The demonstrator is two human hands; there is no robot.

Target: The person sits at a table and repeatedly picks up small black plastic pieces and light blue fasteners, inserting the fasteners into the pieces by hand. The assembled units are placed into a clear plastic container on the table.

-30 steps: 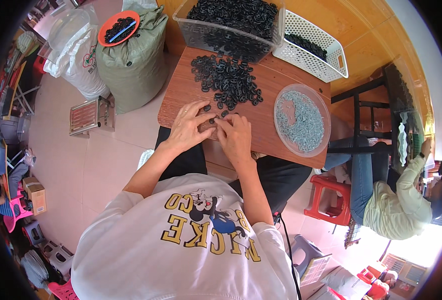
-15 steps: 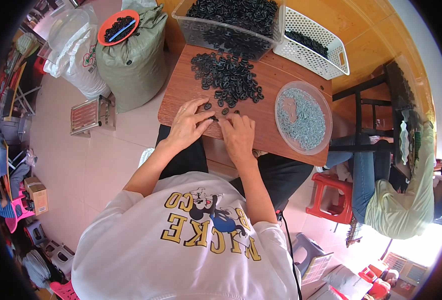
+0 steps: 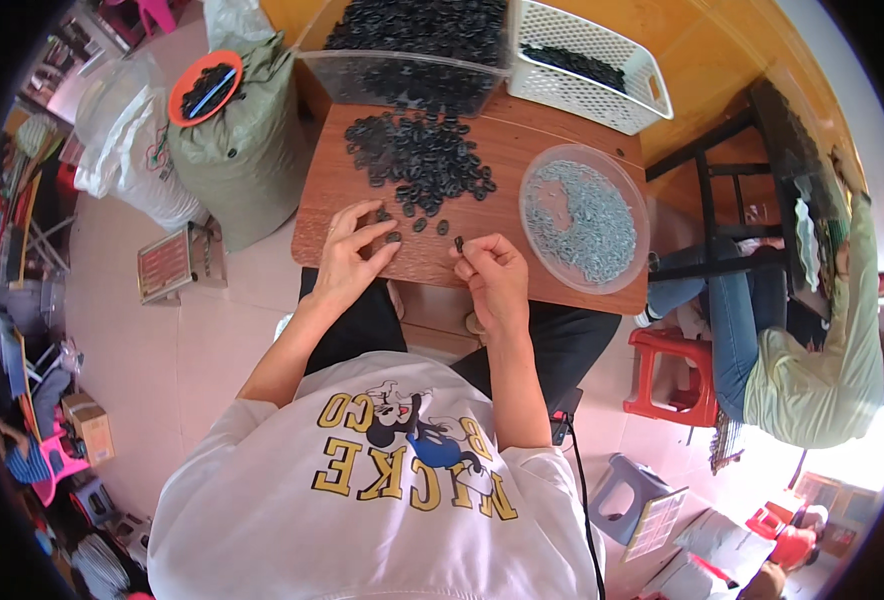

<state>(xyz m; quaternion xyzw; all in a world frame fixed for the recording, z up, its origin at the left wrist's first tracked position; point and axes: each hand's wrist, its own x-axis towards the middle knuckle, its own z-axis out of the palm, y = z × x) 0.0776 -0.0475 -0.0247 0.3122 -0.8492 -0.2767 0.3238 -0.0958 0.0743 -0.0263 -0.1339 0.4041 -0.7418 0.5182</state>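
Pinching a small black ring-shaped part (image 3: 459, 243) at its fingertips, the right hand (image 3: 495, 281) hovers over the brown wooden tabletop (image 3: 334, 205). At its nine o'clock, the left hand (image 3: 350, 253) rests spread, fingers touching another loose piece (image 3: 393, 237); the black pile (image 3: 420, 160) lies at twelve o'clock.

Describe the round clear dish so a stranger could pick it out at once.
Find the brown wooden table in front of the person. Near its right edge, beside the right hand, sits the round clear dish. It alone holds pale grey-blue bits; the neighbouring pile is black.
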